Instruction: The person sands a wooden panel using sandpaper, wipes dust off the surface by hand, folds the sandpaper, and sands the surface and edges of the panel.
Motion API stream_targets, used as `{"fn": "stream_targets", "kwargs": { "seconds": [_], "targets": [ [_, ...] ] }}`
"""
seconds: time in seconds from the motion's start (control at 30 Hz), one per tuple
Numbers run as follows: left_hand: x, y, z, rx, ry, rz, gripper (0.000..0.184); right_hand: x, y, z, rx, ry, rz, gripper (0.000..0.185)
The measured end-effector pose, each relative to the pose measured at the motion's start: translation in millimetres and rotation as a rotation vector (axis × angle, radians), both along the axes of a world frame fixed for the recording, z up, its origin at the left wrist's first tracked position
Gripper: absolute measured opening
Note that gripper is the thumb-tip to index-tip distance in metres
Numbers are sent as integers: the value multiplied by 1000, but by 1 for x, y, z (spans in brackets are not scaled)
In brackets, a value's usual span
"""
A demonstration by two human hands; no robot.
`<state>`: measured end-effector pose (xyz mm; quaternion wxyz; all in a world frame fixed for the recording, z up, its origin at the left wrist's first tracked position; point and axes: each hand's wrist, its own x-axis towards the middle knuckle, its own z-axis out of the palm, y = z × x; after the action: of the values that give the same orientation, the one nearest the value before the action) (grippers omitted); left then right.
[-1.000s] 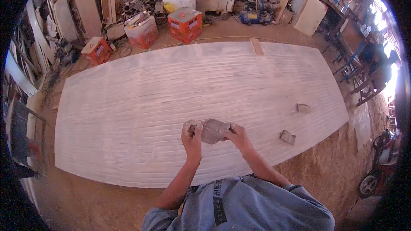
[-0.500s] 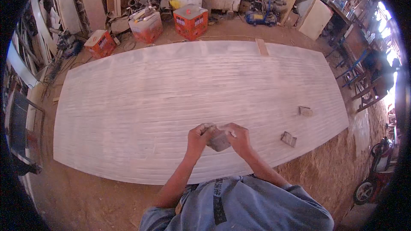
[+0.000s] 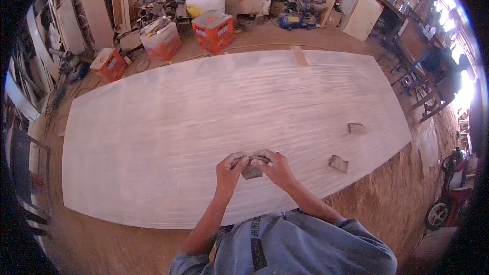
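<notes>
A small grey-brown sheet of sandpaper (image 3: 252, 173) is pinched between both hands above the near side of a large whitish grooved panel (image 3: 142, 137). My left hand (image 3: 232, 168) is closed on the sheet's left edge, with dusty fingertips. From the other side my right hand (image 3: 275, 168) grips it, thumb and fingers curled at its upper edge. The fingers cover much of the sheet. Two folded brownish pieces lie to the right on the panel: a nearer piece (image 3: 338, 163) and a farther piece (image 3: 356, 128).
A thin wood strip (image 3: 299, 56) lies across the panel's far edge. Beyond it stand an orange box (image 3: 213, 30), a box with tools on top (image 3: 161, 40) and a blue compressor (image 3: 297, 19). A wheel (image 3: 437, 215) shows at right; boards lean at left.
The hands have drawn closer together, and less of the sheet shows, apparently being folded. The camera view has shifted slightly.
</notes>
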<state>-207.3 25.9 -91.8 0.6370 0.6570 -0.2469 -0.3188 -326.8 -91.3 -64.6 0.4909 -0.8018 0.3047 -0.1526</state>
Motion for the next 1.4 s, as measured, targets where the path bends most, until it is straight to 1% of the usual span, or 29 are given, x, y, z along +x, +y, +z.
{"fn": "stream_targets", "kwargs": {
  "seconds": [0.13, 0.2, 0.23, 0.27, 0.3, 0.33, 0.37, 0.4, 0.43, 0.5, 0.57, 0.6, 0.63, 0.67, 0.73, 0.77, 0.83, 0.9, 1.0, 1.1, 1.13, 1.17, 1.2, 1.23, 1.27, 1.3, 1.33, 1.37, 1.4],
  "targets": [
    [-2, -1, -6, 4, -187, 19, 23, -4, -2, 0, -118, 40, 69, 27],
    [2, 0, -5, 78, -131, -47, 23, -7, -1, -17, -515, -14, -27, 21],
    [3, 1, -3, 150, -79, -111, 23, -8, -2, -20, -515, -13, -26, 21],
    [1, 3, 2, 148, -78, -111, 23, -9, -4, -21, -278, -6, -23, 20],
    [-1, 5, 8, -41, 318, -117, 22, -10, -5, -21, -41, 1, -21, 20],
    [-2, 6, 12, -232, 712, -119, 22, -11, -7, -21, -42, 0, -22, 20],
    [-2, 5, 10, -231, 712, -120, 22, -12, -9, -20, 171, -48, -3, 20],
    [-3, 5, 8, -249, 643, -167, 21, -12, -10, -18, 385, -96, 16, 20],
    [-5, 4, 6, -266, 574, -213, 20, -11, -9, -15, 386, -96, 15, 20],
    [-8, 1, 6, -232, 503, -197, 19, -8, -5, -9, 120, -99, 4, 22],
    [-9, -2, 4, -202, 433, -182, 19, -11, -4, -10, 220, -112, -3, 21],
    [-9, -3, 2, -148, 309, -125, 19, -12, -4, -10, 323, -126, -7, 20],
    [-10, -4, 1, -93, 185, -65, 19, -12, -3, -11, 322, -124, -5, 20],
    [-12, -3, 1, -93, 187, -63, 19, -13, -3, -10, 231, -156, 56, 19],
    [-17, -4, 9, -63, -131, 94, 16, -13, 1, 1, 140, -189, 112, 18],
    [-19, -8, 9, -65, -132, 89, 16, -12, 4, 11, 185, -165, 145, 18],
    [-26, -13, 10, -91, -282, 223, 14, -10, 11, 12, 235, -143, 168, 18],
    [-35, -21, 10, -122, -278, 270, 14, -5, 18, -7, 428, -315, -29, 20],
    [-35, -34, 6, -154, -240, 353, 14, 6, 13, -23, 380, -338, -117, 18],
    [-22, -37, -15, -111, -197, 353, 8, 13, -11, -6, 520, -200, -3, 18],
    [-13, -38, -24, -69, -340, 333, 9, 15, -30, -5, 488, -8, 35, 17],
    [-2, -36, -32, -24, -483, 307, 11, 16, -52, -3, 252, 21, 40, 17],
    [13, -29, -38, 50, -435, 394, 15, 13, -79, -1, 20, 50, 42, 18],
    [34, -17, -47, 124, -385, 480, 19, 3, -130, -22, -139, -37, 62, 22],
    [64, 8, -65, 157, -537, 491, 24, -9, -185, -50, -411, -32, 8, 27],
    [83, 21, -47, 173, -313, 599, 28, -18, -233, -36, -536, 185, -61, 31],
    [121, 53, -80, 296, -597, 591, 31, -26, -278, -18, -621, 277, -63, 30],
    [146, 77, -86, 396, -674, 618, 33, -40, -331, -46, -905, 402, -91, 25],
    [163, 92, -87, 498, -752, 641, 35, -42, -353, -37, -986, 304, -45, 23]
  ]
}}
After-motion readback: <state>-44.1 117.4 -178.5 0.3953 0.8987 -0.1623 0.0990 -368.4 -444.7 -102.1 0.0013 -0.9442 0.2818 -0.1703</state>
